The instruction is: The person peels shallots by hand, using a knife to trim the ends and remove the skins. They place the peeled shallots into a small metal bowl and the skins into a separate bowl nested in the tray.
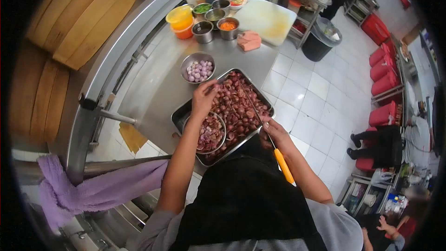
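shallots lie in a metal tray, at four o'clock from the left hand, whose grip i cannot tell, and at ten o'clock from the right hand, closed around a knife. bare counter opens at ten o'clock beyond the tray. the shallots look reddish-purple, papery-skinned.

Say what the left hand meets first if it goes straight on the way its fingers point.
Most likely the red onions in the metal tray, just past the left hand's fingertips; its height above them is unclear here.
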The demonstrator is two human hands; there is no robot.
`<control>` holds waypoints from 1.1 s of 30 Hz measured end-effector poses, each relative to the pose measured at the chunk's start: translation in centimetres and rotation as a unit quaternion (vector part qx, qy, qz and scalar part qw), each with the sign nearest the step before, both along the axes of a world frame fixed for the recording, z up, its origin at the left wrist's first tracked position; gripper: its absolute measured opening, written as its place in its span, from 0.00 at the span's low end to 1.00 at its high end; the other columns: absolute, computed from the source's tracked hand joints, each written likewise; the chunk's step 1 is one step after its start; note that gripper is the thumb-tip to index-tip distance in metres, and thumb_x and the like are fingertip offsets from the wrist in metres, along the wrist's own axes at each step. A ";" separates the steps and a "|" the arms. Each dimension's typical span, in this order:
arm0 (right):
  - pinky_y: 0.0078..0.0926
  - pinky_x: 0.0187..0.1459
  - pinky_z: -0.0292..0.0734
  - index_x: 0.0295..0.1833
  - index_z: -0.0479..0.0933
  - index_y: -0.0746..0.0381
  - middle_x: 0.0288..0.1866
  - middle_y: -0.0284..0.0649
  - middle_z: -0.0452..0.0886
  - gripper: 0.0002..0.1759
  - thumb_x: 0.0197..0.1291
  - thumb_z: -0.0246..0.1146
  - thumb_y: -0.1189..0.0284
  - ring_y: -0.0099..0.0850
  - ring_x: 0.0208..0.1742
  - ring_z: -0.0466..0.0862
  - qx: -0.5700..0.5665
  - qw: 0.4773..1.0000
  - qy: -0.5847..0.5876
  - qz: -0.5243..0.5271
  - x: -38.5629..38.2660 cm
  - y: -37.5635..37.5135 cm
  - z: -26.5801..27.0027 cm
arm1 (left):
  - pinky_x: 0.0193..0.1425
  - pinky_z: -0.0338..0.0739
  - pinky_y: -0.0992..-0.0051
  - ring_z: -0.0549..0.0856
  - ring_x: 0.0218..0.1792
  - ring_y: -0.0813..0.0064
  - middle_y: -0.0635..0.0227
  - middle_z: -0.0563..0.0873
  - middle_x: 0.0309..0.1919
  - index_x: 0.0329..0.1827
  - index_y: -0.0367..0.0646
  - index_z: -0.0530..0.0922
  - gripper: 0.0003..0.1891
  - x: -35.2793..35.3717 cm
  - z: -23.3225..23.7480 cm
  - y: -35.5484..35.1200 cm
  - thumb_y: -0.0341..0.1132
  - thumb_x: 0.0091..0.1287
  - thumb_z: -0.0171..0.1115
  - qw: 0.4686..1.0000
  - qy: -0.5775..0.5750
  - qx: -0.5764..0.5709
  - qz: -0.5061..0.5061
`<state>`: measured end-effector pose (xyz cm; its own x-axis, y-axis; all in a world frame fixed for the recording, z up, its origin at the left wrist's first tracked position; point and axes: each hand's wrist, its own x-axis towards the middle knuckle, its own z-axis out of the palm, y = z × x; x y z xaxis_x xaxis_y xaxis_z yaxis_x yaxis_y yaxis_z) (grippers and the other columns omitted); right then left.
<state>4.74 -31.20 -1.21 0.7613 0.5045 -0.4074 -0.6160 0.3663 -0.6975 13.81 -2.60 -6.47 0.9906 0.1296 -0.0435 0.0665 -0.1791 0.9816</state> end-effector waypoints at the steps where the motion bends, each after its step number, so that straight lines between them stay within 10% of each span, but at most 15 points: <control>1: 0.19 0.26 0.64 0.67 0.68 0.55 0.29 0.29 0.69 0.22 0.70 0.60 0.64 0.20 0.26 0.70 -0.001 1.000 -0.020 0.015 0.2 0.4 0.5 | 0.43 0.81 0.74 0.85 0.39 0.72 0.63 0.83 0.45 0.59 0.37 0.77 0.16 -1.5 0.7 0.5 0.29 0.70 0.61 0.987 0.019 -0.157 0.015; 3: 0.19 0.28 0.66 0.68 0.68 0.55 0.30 0.28 0.70 0.23 0.70 0.61 0.65 0.20 0.28 0.70 -0.026 0.996 -0.066 0.059 0.5 1.8 2.1 | 0.51 0.81 0.69 0.84 0.49 0.67 0.61 0.82 0.51 0.63 0.32 0.72 0.17 -4.9 1.5 1.2 0.24 0.72 0.56 0.927 -0.021 -0.375 -0.013; 8: 0.18 0.41 0.71 0.71 0.65 0.58 0.40 0.29 0.74 0.32 0.64 0.68 0.70 0.18 0.40 0.74 -0.068 0.958 -0.237 0.149 0.1 6.0 3.2 | 0.53 0.83 0.67 0.85 0.49 0.65 0.59 0.83 0.51 0.59 0.34 0.75 0.15 -12.1 4.3 -0.7 0.24 0.70 0.60 0.894 -0.037 -0.440 0.081; 13: 0.25 0.52 0.74 0.72 0.63 0.62 0.60 0.42 0.76 0.36 0.60 0.71 0.72 0.26 0.53 0.78 -0.144 0.898 -0.342 0.235 0.0 8.5 7.6 | 0.62 0.79 0.65 0.83 0.54 0.68 0.60 0.82 0.54 0.58 0.35 0.75 0.15 -16.0 7.0 -2.2 0.23 0.69 0.59 0.891 -0.081 -0.428 0.130; 33: 0.25 0.53 0.75 0.57 0.68 0.63 0.51 0.38 0.80 0.25 0.59 0.72 0.73 0.23 0.50 0.80 -0.079 0.898 -0.389 0.192 -0.4 10.9 7.3 | 0.55 0.81 0.73 0.85 0.48 0.75 0.61 0.85 0.47 0.52 0.32 0.77 0.12 -18.5 9.6 -2.6 0.19 0.66 0.61 0.959 -0.122 -0.180 0.181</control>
